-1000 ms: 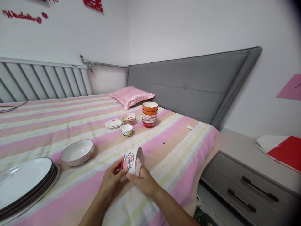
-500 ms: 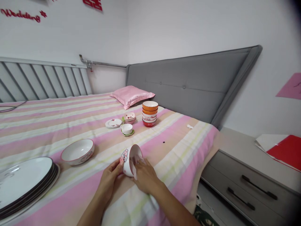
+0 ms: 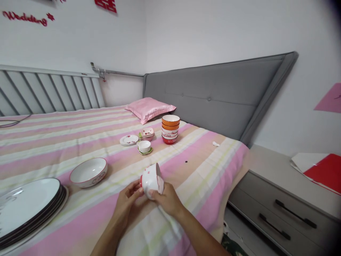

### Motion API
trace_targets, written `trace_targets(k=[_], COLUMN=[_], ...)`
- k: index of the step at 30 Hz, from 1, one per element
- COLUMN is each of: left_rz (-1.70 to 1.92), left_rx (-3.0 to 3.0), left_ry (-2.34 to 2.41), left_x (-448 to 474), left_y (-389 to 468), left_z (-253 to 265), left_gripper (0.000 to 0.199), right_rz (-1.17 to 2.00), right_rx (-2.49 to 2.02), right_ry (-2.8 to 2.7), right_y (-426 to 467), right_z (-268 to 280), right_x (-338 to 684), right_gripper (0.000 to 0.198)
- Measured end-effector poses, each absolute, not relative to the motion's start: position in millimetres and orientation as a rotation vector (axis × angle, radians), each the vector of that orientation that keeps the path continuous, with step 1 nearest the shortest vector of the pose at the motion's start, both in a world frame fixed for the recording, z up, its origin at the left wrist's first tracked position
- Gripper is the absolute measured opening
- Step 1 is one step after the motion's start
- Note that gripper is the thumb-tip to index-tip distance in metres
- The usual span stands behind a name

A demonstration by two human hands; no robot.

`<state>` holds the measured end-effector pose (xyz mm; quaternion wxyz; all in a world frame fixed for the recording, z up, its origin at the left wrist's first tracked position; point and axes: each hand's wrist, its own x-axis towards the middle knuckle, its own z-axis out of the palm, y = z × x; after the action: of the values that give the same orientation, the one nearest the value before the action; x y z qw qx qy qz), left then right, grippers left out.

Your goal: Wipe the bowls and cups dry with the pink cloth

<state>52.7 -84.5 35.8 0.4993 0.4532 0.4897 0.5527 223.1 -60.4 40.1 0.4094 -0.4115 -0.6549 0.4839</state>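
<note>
A white bowl (image 3: 149,182) with a red foot and small red marks is tilted on its side between my hands, its mouth turned to the right. My left hand (image 3: 129,197) grips it at the foot. At the rim, my right hand (image 3: 169,201) is closed on it, thumb on the outer wall and the other fingers hidden. A thin whitish piece, like a tissue (image 3: 160,184), shows between that hand and the rim. To the left, a wide white bowl with a red rim (image 3: 89,172) stands upright on the striped bedsheet (image 3: 106,217).
Stacked oval plates (image 3: 32,199) lie at the lower left. Farther back are a bowl stack (image 3: 170,129), small white plates (image 3: 129,139), pink dishes (image 3: 147,133) and little white cups (image 3: 144,145). A pink pillow (image 3: 150,109) rests against the grey headboard (image 3: 213,92). A nightstand (image 3: 279,202) stands at right.
The bowl has been turned in my hands, so its outer wall and red foot now show and its inside is mostly hidden. My right hand has shifted from inside the bowl to its rim.
</note>
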Motion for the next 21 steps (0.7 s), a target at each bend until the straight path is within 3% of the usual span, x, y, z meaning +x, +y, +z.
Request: trace_targets(k=[5, 9, 14, 21], left_rz=[1.287, 1.319, 1.272, 1.259], left_rx=[1.2, 1.14, 1.041, 0.964], left_ry=[1.238, 1.246, 1.15, 1.12], left_x=[59.0, 58.4, 53.9, 51.7], left_y=[-82.9, -80.8, -81.4, -82.1], left_z=[38.7, 35.3, 32.6, 32.7], left_gripper=[0.059, 0.055, 0.047, 0.049], right_rz=[1.617, 1.623, 1.309, 0.62], right_rx=[-0.713, -0.634, -0.952, -1.243], right_ry=[-1.197, -1.283, -1.802, -2.355], right_y=[-64.4, -67.3, -69.6, -63.8], right_z=[55.6, 55.7, 45.6, 36.4], right_x=[227.7, 225.4, 226.0, 230.2], right_gripper=[0.041, 0.043, 0.024, 0.049])
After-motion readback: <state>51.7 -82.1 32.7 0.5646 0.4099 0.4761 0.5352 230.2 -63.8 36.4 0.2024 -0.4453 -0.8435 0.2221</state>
